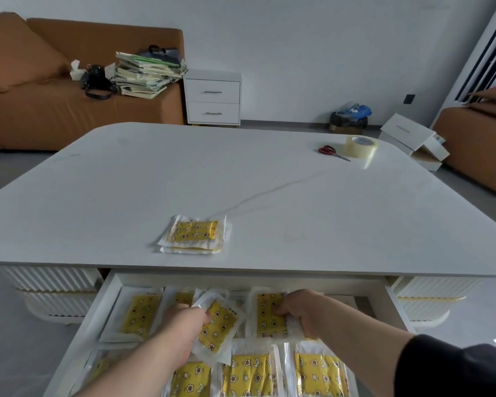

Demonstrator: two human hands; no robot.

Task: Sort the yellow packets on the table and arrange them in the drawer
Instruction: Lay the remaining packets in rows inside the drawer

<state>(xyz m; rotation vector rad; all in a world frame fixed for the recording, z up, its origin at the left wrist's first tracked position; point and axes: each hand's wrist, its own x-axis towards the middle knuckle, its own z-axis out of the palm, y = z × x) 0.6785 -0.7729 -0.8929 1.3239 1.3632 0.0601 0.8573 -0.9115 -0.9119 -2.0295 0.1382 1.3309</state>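
The white drawer [111, 293] stands pulled out under the table's front edge, with several yellow star-patterned packets lying flat in rows inside it. My left hand [181, 322] holds one tilted yellow packet [216, 329] above the drawer's middle. My right hand [301, 310] grips the right edge of another yellow packet [269, 313] lying in the back row. A small stack of yellow packets [194, 233] rests on the white table [241, 181] near its front edge, apart from both hands.
Red-handled scissors [331, 151] and a roll of clear tape [360, 146] lie at the table's far right. Behind it stand an orange sofa [40, 110] with piled books, a white nightstand [212, 97], and white boxes [413, 138] on the floor.
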